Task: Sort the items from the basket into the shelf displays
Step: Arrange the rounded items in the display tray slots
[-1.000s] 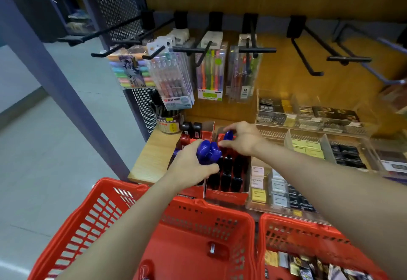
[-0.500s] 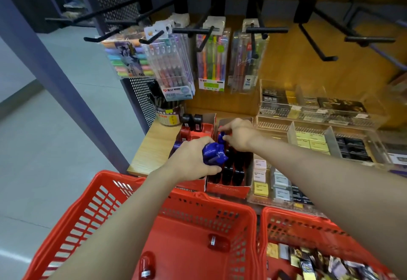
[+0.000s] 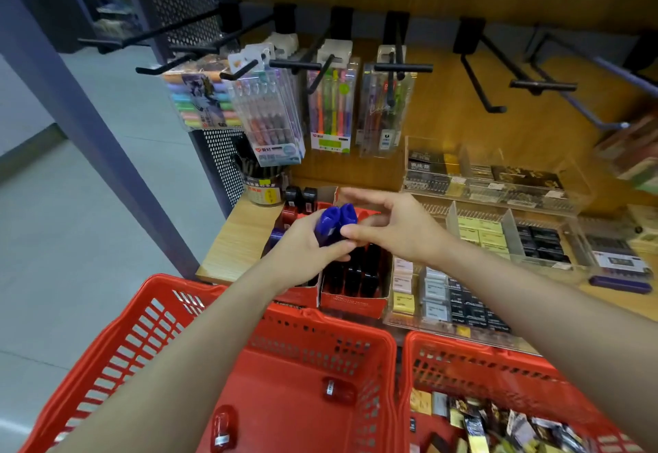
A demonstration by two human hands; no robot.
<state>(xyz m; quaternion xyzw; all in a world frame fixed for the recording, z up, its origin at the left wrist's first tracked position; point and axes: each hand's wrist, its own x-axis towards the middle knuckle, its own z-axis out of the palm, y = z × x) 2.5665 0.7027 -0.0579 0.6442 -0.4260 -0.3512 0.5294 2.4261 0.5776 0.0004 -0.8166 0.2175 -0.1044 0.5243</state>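
Blue plastic items point(image 3: 336, 223), small and glossy, sit bunched in the left hand point(image 3: 306, 253), whose fingers curl around them above the red display box point(image 3: 350, 305) on the wooden shelf point(image 3: 235, 242). The right hand point(image 3: 395, 228) reaches in from beside them, thumb and fingertips pinching the nearest blue piece. Just in front of the box stands a red basket point(image 3: 309, 342) holding two red items; another red basket point(image 3: 473, 356) beside it holds mixed small packets.

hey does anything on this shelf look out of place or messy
Mostly tidy. One oddity: a dark purple pen-like item lies loose on the wooden shelf at far right, outside the clear trays.
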